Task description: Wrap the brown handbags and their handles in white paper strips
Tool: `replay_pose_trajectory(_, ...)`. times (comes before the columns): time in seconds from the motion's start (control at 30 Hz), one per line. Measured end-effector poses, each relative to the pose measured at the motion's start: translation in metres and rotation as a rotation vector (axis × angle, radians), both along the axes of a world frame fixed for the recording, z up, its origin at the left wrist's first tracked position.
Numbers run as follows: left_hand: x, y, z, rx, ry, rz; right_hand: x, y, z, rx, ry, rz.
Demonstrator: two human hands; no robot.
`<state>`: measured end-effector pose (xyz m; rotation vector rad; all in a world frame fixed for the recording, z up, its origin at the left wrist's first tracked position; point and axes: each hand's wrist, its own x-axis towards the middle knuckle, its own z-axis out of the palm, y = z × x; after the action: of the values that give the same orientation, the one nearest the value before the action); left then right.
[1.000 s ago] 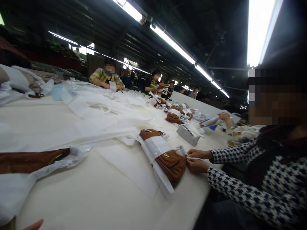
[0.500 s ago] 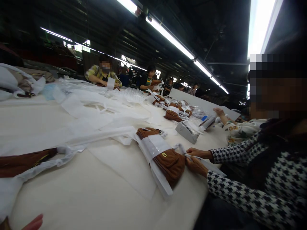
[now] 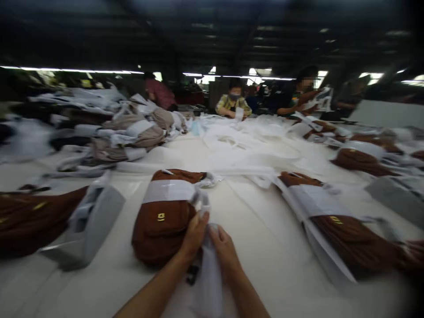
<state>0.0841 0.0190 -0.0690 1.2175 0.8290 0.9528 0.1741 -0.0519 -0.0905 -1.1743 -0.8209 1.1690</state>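
A brown bag [image 3: 162, 225] with a gold emblem stands in front of me, a white paper band [image 3: 168, 191] around its upper part. At its right side my left hand [image 3: 195, 232] is closed on a strip of white wrapping paper [image 3: 210, 274], which hangs down between my forearms. Facing it, my right hand [image 3: 225, 247] pinches the same strip with thumb and fingers. The strip runs up to a paper-covered piece [image 3: 202, 201] beside the bag, perhaps its strap. Motion blur hides finer detail.
Another brown bag [image 3: 351, 234] with white paper lies to the right, a person's blurred hand [image 3: 414, 251] at its end. On the left are a brown bag [image 3: 39, 216], a grey-white holder [image 3: 89, 225] and beige bags [image 3: 142, 130]. Co-workers [image 3: 233, 104] sit across the white table [image 3: 265, 274].
My view has swung left, from the co-worker in the checked sleeves to the bag before me. Earlier only fingertips showed at the lower left; now both my hands are on the paper strip.
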Motion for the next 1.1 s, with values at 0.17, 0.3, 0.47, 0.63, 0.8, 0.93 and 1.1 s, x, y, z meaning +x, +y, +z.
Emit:
replay_pose_trajectory(0.17, -0.078, 0.008, 0.046, 0.352, 0.266, 0.093, -0.006, -0.009, -0.003, -0.072, 0.134, 0.063)
replay_pose_trajectory(0.3, -0.127, 0.051, 0.06, 0.738, 0.783, 0.26, 0.019, -0.007, -0.001, -0.183, 0.113, -0.013)
replay_pose_trajectory(0.47, -0.151, 0.08, 0.032, 0.706, 1.197, 0.064, 0.014, 0.014, 0.003, -0.166, -0.114, 0.045)
replay_pose_trajectory(0.63, -0.139, -0.009, 0.045, 0.719, 1.328, -0.038, 0.065, 0.037, 0.018, -0.176, -0.408, 0.081)
replay_pose_trajectory(0.8, -0.133, -0.078, 0.079, 0.693, 1.252, -0.407, 0.121, 0.059, 0.048, -0.227, -0.676, 0.212)
replay_pose_trajectory(0.93, -0.143, -0.048, 0.074, 0.844, 1.134, -0.208, 0.134, 0.064, 0.057, -0.267, -0.783, 0.269)
replay_pose_trajectory(1.1, -0.152, -0.02, 0.04, 0.826, 1.249, -0.185, 0.145, 0.051, 0.042, -0.259, -0.861, 0.287)
